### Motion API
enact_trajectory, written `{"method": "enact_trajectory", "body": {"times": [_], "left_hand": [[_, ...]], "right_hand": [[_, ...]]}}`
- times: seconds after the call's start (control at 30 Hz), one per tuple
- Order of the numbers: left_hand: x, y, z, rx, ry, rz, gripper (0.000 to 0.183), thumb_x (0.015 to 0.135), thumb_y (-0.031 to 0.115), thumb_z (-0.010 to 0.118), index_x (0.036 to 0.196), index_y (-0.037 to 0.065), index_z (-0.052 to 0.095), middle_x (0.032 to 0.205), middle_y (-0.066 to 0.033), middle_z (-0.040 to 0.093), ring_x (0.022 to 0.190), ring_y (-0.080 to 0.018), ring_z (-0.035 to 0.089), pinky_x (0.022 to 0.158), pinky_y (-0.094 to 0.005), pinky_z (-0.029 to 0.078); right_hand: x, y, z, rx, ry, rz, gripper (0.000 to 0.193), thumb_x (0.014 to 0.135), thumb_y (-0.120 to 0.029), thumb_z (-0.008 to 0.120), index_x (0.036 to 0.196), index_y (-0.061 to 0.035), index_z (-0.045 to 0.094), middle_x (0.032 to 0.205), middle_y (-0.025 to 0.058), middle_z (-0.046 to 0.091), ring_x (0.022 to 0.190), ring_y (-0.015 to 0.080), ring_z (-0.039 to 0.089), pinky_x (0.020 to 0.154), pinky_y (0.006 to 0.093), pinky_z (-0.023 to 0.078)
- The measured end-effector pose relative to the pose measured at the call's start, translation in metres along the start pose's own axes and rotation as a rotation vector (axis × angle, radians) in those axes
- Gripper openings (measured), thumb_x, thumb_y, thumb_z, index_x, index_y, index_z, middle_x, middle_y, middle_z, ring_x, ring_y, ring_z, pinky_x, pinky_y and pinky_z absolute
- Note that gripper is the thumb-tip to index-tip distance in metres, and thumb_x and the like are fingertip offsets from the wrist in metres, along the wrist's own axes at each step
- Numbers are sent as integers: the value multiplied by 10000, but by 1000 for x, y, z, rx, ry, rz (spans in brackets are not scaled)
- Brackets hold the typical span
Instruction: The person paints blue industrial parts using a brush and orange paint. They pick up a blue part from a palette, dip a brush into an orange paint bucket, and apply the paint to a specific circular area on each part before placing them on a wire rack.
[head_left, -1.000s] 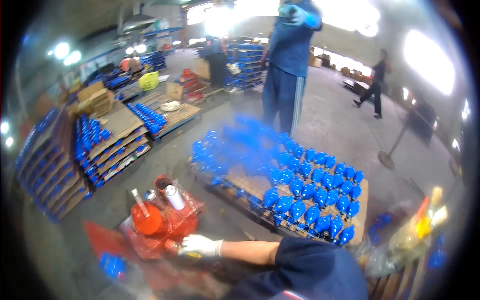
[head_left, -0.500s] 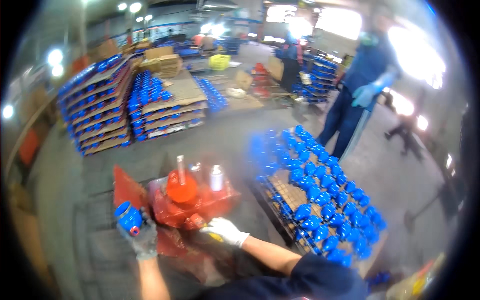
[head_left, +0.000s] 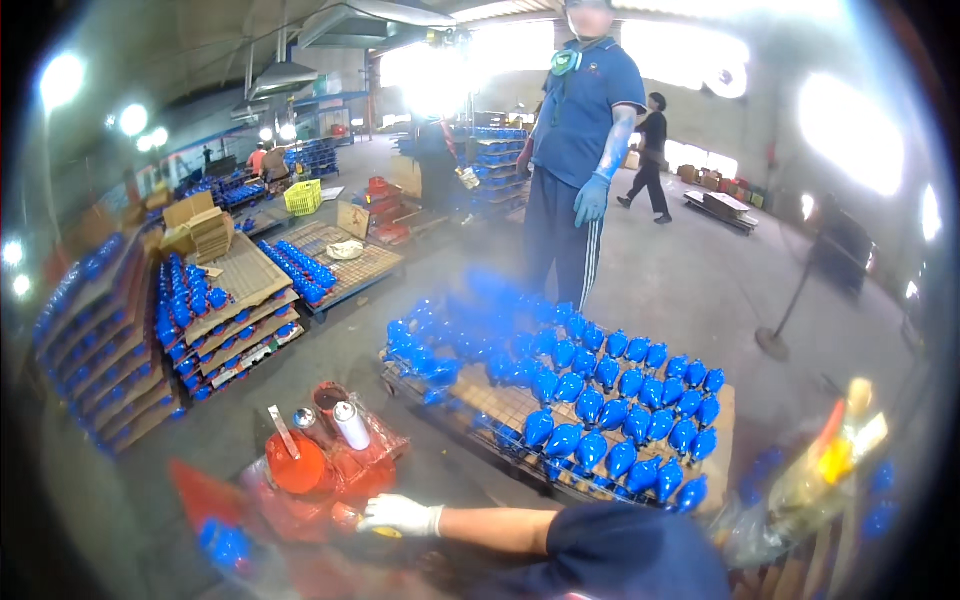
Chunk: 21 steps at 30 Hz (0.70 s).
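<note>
My left hand [head_left: 252,574], in a dark grey glove and smeared by motion, grips a rounded glossy blue metal casting [head_left: 225,543] at the lower left. White-gloved, my right hand [head_left: 402,516] is closed round a yellow-handled brush [head_left: 388,532]; its red-coated end [head_left: 346,516] lies at the near edge of a red-stained stand [head_left: 330,470]. On that stand sit a red paint pot [head_left: 298,466] with a flat stick [head_left: 284,432] in it, a white spray can [head_left: 350,425] and a dark red open tin [head_left: 329,396].
Right of the stand, a low mesh rack [head_left: 480,400] carries many blue castings [head_left: 612,410]. A person [head_left: 575,160] stands behind it; another [head_left: 650,150] walks farther back. Stacked boards of castings [head_left: 225,320] rise at left. A wrapped bundle [head_left: 815,490] is near right.
The view has swung right and up, so the rack and stand appear farther left. My left hand and the blue casting sit lower in the picture. Both hands keep their holds.
</note>
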<state>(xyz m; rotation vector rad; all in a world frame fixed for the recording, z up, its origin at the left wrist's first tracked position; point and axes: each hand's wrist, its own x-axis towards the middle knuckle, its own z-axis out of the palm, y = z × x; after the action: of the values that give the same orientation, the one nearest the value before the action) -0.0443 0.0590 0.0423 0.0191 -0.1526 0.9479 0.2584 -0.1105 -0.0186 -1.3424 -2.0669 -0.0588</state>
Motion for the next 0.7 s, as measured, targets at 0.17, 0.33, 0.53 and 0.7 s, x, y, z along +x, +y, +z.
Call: {"method": "enact_trajectory", "body": {"times": [0.17, 0.33, 0.53, 0.7], "left_hand": [[-7, -10, 15, -15, 4, 1, 785, 815, 524, 755, 1444, 112, 529, 1443, -132, 546, 1265, -401, 521, 961, -538, 506], [-12, -28, 41, 54, -9, 16, 703, 835, 501, 738, 1410, 133, 566, 1427, -100, 563, 1254, -392, 534, 961, -524, 512], [-12, -20, 34, 40, -31, 8, 693, 837, 516, 739, 1398, 141, 580, 1406, -88, 585, 1254, -380, 544, 965, -521, 515], [-7, -10, 21, -30, -31, -3, 718, 841, 516, 741, 1425, 144, 553, 1421, -100, 580, 1261, -386, 547, 973, -533, 509]], "right_hand": [[-1, 2, 5, 3, 3, 10, 282, 886, -130, 574, 1156, -190, 633, 955, 78, 579, 924, 302, 565, 814, 398, 437], [-4, 4, 10, -48, 39, -35, 321, 841, -120, 619, 1154, -192, 632, 958, 79, 580, 923, 303, 568, 794, 404, 447], [-4, 0, 6, -54, -135, 9, 436, 856, -101, 582, 1278, -204, 621, 1075, 97, 591, 1008, 313, 583, 873, 418, 476], [-6, 2, 9, -60, -134, -15, 439, 852, -115, 595, 1282, -201, 622, 1057, 99, 592, 988, 311, 580, 854, 412, 476]]}}
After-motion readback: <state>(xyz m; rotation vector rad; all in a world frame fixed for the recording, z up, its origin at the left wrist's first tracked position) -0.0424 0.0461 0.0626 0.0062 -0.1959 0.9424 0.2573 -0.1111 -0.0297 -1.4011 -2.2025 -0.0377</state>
